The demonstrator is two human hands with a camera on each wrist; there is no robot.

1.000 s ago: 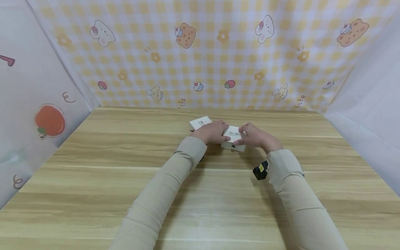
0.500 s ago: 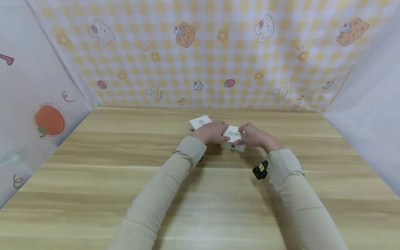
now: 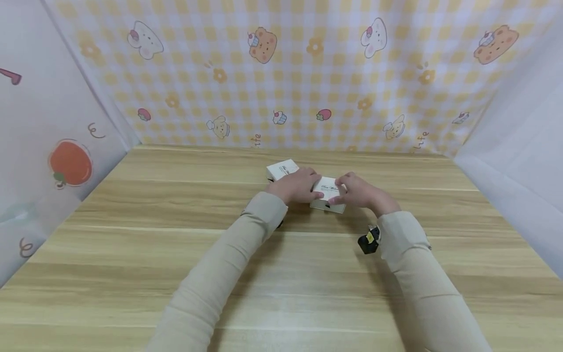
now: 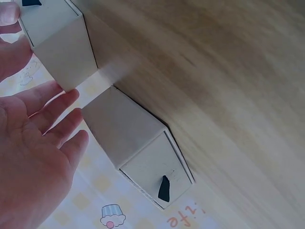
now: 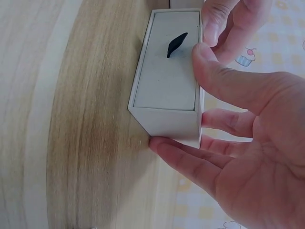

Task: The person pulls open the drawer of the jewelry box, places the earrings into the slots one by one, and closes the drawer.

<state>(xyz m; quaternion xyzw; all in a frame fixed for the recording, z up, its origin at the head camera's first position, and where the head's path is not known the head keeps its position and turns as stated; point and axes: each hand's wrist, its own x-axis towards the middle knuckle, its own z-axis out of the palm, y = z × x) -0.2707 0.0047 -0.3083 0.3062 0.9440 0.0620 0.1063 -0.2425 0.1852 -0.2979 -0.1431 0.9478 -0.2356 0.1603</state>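
Observation:
A small white drawer box (image 3: 327, 188) with dark script on its lid lies on the table between my two hands. My left hand (image 3: 295, 187) holds its left end, thumb at the front edge and fingers toward the back. From the other side my right hand (image 3: 359, 191) grips the right end; the right wrist view has the thumb along the top edge and fingers around the end. A black ribbon tab (image 5: 176, 45) sticks out of the drawer front. A second white box (image 3: 281, 169) stands left of it, partly hidden by my left hand, with its own black tab (image 4: 164, 189).
The wood-grain table (image 3: 281, 283) runs under both arms. Behind it hangs a yellow checked cloth (image 3: 308, 78) with cartoon animals, and a white cloth (image 3: 35, 122) forms the left side. A black wrist camera (image 3: 369, 240) sits below my right wrist.
The head view has tilted down slightly. Both hands keep their hold on the right-hand box, and neither box has visibly moved on the table.

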